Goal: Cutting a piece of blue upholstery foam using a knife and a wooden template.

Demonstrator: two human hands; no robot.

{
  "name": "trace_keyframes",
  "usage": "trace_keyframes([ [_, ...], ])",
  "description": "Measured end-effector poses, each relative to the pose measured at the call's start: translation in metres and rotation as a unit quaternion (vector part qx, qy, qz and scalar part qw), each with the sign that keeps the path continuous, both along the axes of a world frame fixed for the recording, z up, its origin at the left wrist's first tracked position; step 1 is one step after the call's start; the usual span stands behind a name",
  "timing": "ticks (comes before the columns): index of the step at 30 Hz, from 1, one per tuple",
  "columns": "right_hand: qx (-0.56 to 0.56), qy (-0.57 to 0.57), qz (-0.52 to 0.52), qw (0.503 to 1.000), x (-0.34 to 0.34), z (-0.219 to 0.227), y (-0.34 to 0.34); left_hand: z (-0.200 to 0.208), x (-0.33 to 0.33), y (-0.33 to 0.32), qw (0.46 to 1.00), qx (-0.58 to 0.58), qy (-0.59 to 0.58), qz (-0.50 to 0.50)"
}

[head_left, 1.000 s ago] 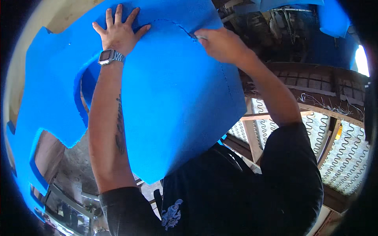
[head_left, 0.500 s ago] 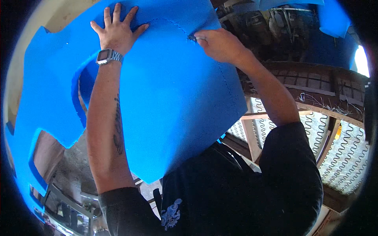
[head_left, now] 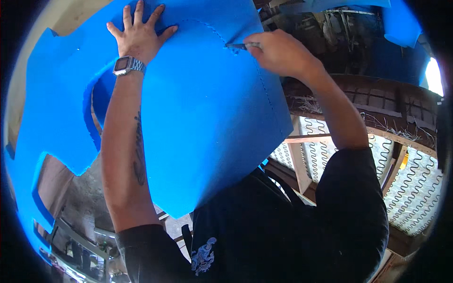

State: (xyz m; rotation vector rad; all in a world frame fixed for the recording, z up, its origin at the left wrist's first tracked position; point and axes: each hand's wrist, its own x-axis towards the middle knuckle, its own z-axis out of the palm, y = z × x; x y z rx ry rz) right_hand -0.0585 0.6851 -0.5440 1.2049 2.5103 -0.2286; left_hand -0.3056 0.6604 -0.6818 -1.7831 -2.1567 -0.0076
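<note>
A large blue foam sheet [head_left: 188,108] spreads in front of me, with a curved cut line running across its upper part. My left hand [head_left: 139,37] lies flat on the sheet near its far edge, fingers spread, a metal watch [head_left: 128,65] on the wrist. In my closed right hand [head_left: 283,52] is a knife [head_left: 240,46] with a thin dark blade. Its tip touches the foam at the end of the cut, where small crumbs of blue foam lie. A dotted line runs down the sheet's right side from there.
Wooden frames with zigzag springs [head_left: 410,188] stand at the right, beside a dark wooden beam [head_left: 368,99] with frayed strands. More blue foam [head_left: 401,23] hangs at the far right. At the left, the sheet has curved and angular cutouts above a grey floor [head_left: 89,198].
My right hand has drawn back slightly to the right, and more of the knife blade now shows outside the foam. My left hand stays almost where it was.
</note>
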Motion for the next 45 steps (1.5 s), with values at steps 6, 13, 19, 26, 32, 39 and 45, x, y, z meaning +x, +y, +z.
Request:
trace_keyframes([
  [6,-0.012,-0.06,0.044,0.997,0.007,0.02,0.004,0.001,0.007,0.006,1.0,-0.005,0.004,0.013],
  [13,-0.01,0.004,-0.001,1.0,0.032,0.062,-0.009,0.002,0.019,0.013,1.0,-0.024,0.005,0.015],
  [19,0.018,-0.003,0.041,0.999,0.039,0.056,0.0,-0.003,0.019,0.019,1.0,0.0,0.002,0.004],
  [26,0.003,0.038,0.023,0.999,0.043,0.045,0.003,-0.005,0.018,-0.042,0.932,0.233,-0.268,-0.075],
  [32,-0.004,0.061,-0.008,0.998,0.058,0.045,0.001,-0.036,0.045,-0.303,0.867,0.239,-0.394,0.188],
  [39,0.001,0.053,0.05,0.997,0.05,0.03,0.001,-0.124,0.044,-0.427,0.381,0.087,-0.881,0.267],
  [45,-0.032,0.011,0.067,0.997,0.048,0.018,-0.012,-0.082,0.061,-0.409,0.424,0.096,-0.852,0.293],
])
